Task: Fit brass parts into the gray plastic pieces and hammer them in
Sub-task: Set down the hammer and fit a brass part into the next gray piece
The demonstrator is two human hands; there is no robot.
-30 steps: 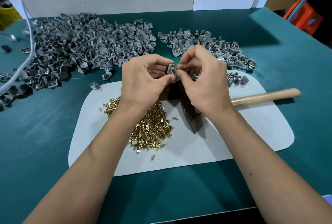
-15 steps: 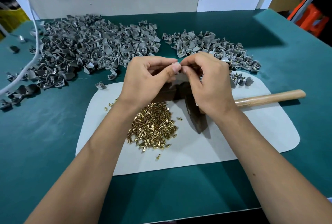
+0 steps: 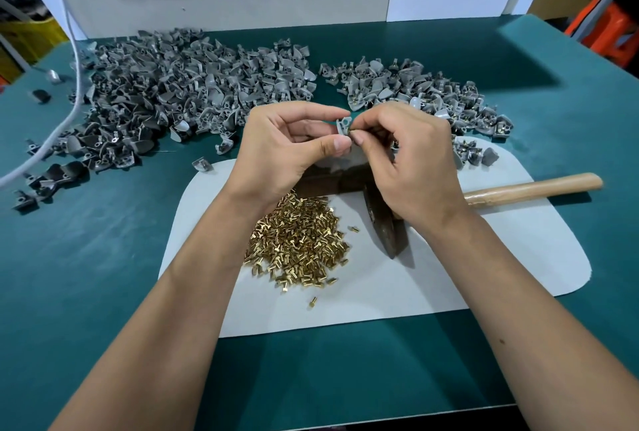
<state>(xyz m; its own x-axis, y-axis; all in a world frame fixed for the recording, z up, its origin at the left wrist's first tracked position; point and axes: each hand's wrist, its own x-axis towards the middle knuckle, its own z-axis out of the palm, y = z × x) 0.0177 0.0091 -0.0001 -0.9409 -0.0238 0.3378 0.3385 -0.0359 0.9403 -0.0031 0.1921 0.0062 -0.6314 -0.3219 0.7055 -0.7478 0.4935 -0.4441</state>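
While the left hand pinches a gray plastic piece between thumb and fingers, the right hand pinches a small brass part against it, both raised above the white mat. Under the hands lies a hammer, its wooden handle pointing right. A heap of brass parts sits on the mat, just left of the hammer head. On the green table, a large pile of gray pieces lies far left and a smaller pile far right.

gray plastic piece held upright, brass part seemingly at its edge
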